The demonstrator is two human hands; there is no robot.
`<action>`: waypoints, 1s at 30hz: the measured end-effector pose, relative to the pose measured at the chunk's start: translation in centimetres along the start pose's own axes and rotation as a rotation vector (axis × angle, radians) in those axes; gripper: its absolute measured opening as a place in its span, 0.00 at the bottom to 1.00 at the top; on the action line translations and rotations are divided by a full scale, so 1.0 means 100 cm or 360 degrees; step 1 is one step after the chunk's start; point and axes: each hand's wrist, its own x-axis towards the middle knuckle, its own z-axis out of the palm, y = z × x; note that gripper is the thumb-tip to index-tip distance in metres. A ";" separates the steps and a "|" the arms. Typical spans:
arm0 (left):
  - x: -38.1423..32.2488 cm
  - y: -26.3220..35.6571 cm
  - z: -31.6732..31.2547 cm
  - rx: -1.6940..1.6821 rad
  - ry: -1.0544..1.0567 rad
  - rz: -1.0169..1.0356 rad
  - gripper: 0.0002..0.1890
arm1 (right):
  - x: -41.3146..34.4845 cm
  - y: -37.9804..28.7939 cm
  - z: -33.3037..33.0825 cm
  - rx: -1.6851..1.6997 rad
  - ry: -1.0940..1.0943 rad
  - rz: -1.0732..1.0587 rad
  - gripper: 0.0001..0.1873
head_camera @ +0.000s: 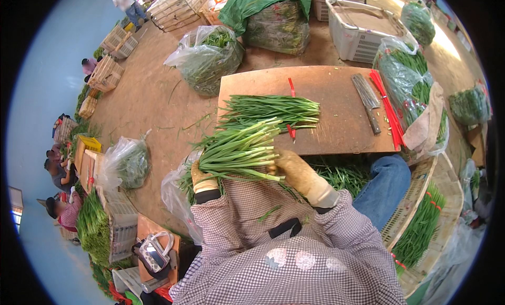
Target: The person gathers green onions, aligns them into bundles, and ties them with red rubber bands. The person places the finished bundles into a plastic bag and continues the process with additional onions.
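Note:
My left hand (202, 178), in a tan work glove, is closed around the leafy side of a loose bunch of green chive-like stalks (236, 153). The bunch is held above my lap at the near edge of a wooden board (335, 111), pale stem ends to the right. My right hand (296, 172), also gloved, is at those stem ends; its fingers are partly hidden, so its grip is unclear. Behind the bunch, another pile of stalks (268, 109) lies on the board across a red tie strip (291, 87).
A cleaver (367, 101) and a bundle of red tie strips (386, 107) lie on the board's right side. Plastic bags of greens (213, 60) stand beyond it. On my right, a crate (451, 186) holds tied bunches (420, 226). Other people (63, 174) work at far left.

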 end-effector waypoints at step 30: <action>-0.002 0.026 0.019 -0.1511 0.0180 -0.0310 0.15 | -0.044 0.006 -0.008 -0.1379 0.0868 -0.0947 0.08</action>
